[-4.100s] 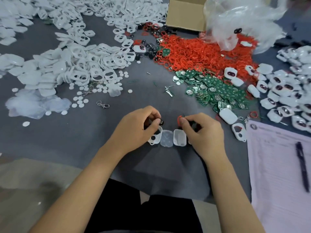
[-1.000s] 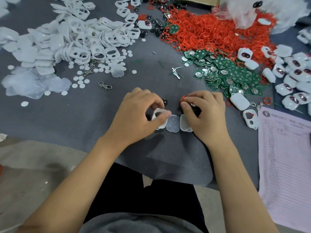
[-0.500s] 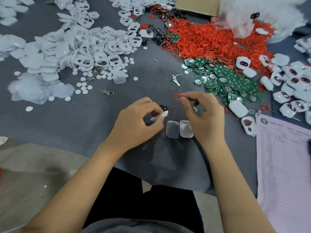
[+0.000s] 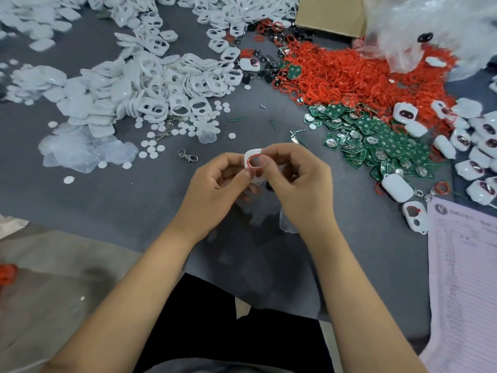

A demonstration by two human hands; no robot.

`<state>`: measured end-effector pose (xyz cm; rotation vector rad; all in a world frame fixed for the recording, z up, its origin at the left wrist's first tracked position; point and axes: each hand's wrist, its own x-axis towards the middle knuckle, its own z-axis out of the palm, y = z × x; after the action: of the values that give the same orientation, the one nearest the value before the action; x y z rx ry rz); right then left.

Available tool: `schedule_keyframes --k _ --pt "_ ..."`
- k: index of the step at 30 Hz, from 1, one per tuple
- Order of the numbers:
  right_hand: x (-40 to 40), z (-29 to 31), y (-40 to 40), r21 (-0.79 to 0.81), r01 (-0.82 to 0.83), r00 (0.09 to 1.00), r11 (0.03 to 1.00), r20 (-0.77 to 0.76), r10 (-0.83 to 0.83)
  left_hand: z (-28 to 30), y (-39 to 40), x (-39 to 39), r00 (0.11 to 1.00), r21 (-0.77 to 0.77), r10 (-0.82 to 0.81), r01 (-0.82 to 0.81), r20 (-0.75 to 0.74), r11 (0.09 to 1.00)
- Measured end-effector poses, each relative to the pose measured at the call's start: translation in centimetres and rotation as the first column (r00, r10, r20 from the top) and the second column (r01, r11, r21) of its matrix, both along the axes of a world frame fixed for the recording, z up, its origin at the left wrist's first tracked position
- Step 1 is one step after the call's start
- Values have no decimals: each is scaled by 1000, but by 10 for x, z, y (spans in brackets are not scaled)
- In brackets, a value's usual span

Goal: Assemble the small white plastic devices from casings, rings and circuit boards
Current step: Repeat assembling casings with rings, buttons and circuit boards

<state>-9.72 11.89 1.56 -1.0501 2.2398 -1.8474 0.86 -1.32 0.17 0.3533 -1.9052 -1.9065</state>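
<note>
My left hand (image 4: 215,189) grips a small white casing (image 4: 255,157) held up above the grey cloth. My right hand (image 4: 298,181) pinches a red ring (image 4: 254,160) against the casing's upper hole. Both thumbs meet at the casing, and fingers hide its lower half. A translucent cover (image 4: 286,224) peeks out under my right wrist. White casings (image 4: 166,84) are heaped at the upper left, red rings (image 4: 349,76) at the upper right, green circuit boards (image 4: 376,141) to the right.
Finished white devices (image 4: 473,146) lie at the far right beside a printed sheet (image 4: 468,278). A cardboard box (image 4: 330,14) and a clear plastic bag (image 4: 430,25) sit at the top. White discs (image 4: 150,149), a metal clasp (image 4: 188,156) and clear covers (image 4: 88,152) lie at the left.
My left hand lifted the white casing off the cloth. My right hand brought the red ring over and set it against the casing's hole. The hands moved together.
</note>
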Motion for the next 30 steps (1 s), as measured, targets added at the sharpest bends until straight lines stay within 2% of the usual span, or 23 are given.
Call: schedule_keyframes --k 4,9,14,16,25,30 --pt "2 -8 3 -45 67 998 997 -13 -68 1 1 0 999 -35 -33 33 -8 999" --pt "3 -7 6 -37 68 995 997 -69 -71 2 1 0 1000 -79 -23 22 -7 997" --pt "4 -7 12 49 42 969 998 -243 -29 3 3 -1 1000 -12 15 -15 1 1000" --pt "4 -7 13 64 31 963 997 -268 -13 3 3 -1 1000 -16 16 -15 5 1000" --pt "3 -4 16 39 -14 971 999 -238 23 4 1 0 1000 -17 -30 30 -6 999" --pt "1 -4 16 31 -13 975 999 -222 20 0 0 -2 1000 0 25 -25 4 1000"
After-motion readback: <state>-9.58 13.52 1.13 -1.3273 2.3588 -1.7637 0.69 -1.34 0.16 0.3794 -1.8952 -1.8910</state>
